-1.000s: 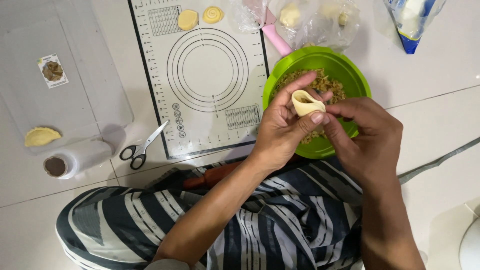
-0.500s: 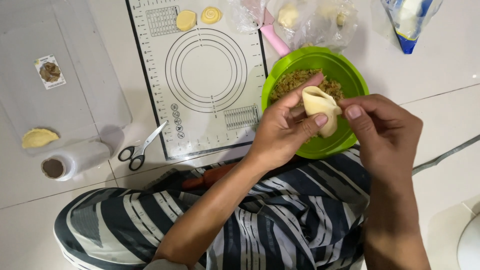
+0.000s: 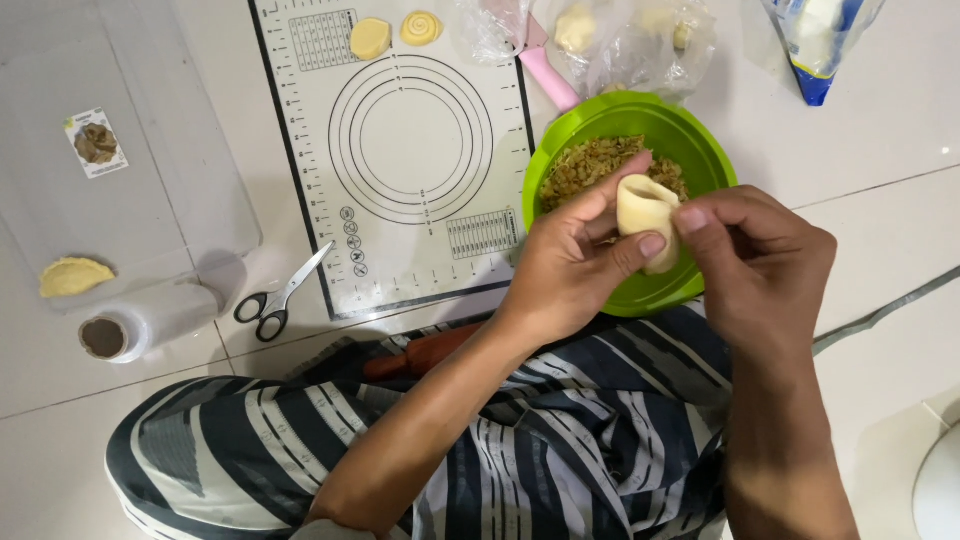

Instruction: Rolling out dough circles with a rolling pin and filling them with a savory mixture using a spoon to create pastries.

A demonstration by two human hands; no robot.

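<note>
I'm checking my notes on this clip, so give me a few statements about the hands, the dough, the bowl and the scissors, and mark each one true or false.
1. Both hands hold the dough piece over the green bowl. True: the left hand and the right hand pinch it together.
2. The bowl is empty. False: it holds a crumbly brownish filling.
3. The scissors lie on the floor at the mat's lower left corner. True.
4. Two small dough discs sit at the top of the mat. True.
5. The roll stands upright on the mat. False: it lies on its side on the floor, left of the scissors.
</note>
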